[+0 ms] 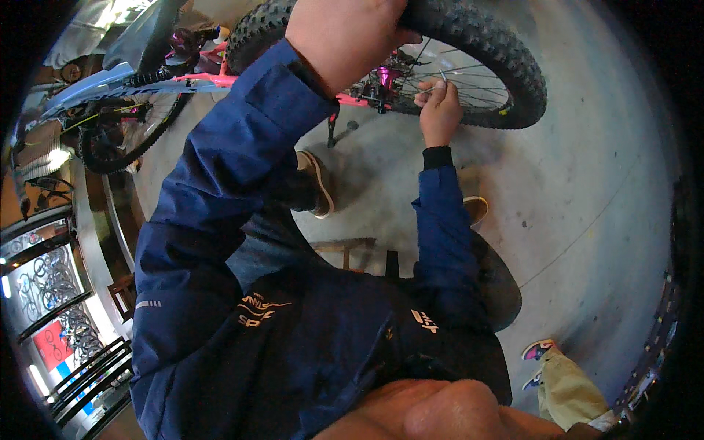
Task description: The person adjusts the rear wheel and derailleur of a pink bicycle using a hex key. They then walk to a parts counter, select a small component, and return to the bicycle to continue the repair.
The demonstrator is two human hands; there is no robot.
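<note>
A bicycle wheel with a black knobby tyre [529,84] fills the top of the head view, its thin spokes [480,72] running to a purple hub area [385,77]. My left hand [348,37] reaches up to the tyre's near-left part; its thumb lies against the tyre, and the other fingers are mostly cut off or hidden. Below the spokes, my right hand [441,114] is closed, thumb and finger pinching a thin, shiny metal piece [443,75] beside them. The exact kind of that piece is too small to tell.
A pink frame part [213,79] joins a blue frame [92,89] at left. Another bicycle wheel [132,158] stands behind. My shoe [315,183] is on the grey floor [579,183] below the bicycle. Another person's legs [568,389] show at lower right.
</note>
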